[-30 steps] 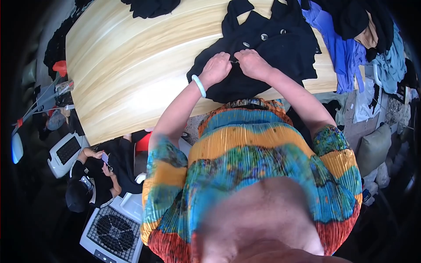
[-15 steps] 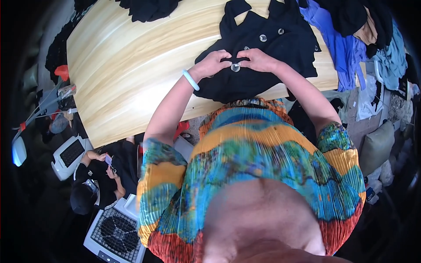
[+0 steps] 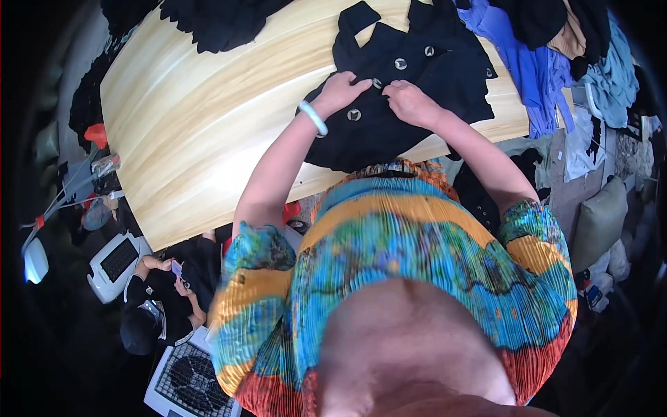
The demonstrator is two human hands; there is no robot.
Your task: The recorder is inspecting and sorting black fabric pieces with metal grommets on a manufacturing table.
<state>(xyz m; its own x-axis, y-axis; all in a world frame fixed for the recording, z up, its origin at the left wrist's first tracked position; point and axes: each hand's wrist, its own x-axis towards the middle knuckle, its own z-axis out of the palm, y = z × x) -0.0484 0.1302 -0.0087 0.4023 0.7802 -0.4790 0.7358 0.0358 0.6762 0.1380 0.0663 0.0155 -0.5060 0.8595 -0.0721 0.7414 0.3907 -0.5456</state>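
Observation:
A black garment (image 3: pixel 379 142) with several large round buttons lies spread over the near right part of the table. Between my hands sits one button (image 3: pixel 376 83), seen partly edge-on. My left hand (image 3: pixel 340 92), with a pale bangle at its wrist, is closed at the cloth just left of that button. On the other side, my right hand (image 3: pixel 413 104) has its fingers curled in and pinches the cloth. Another button (image 3: pixel 353 115) shows below my left hand, and one more button (image 3: pixel 401 64) lies farther up the garment. My fingertips partly hide the cloth they hold.
The wooden table (image 3: pixel 208 118) reaches far to the left, with dark clothing (image 3: pixel 215 24) at its far edge. A blue-violet shirt (image 3: pixel 514 62) hangs over the right side. At lower left a person (image 3: pixel 160 306) sits beside a large fan unit (image 3: pixel 191 382).
My hands have left the button nearer me, which now lies uncovered. They have come to another button farther up the garment, with the right hand moved slightly right.

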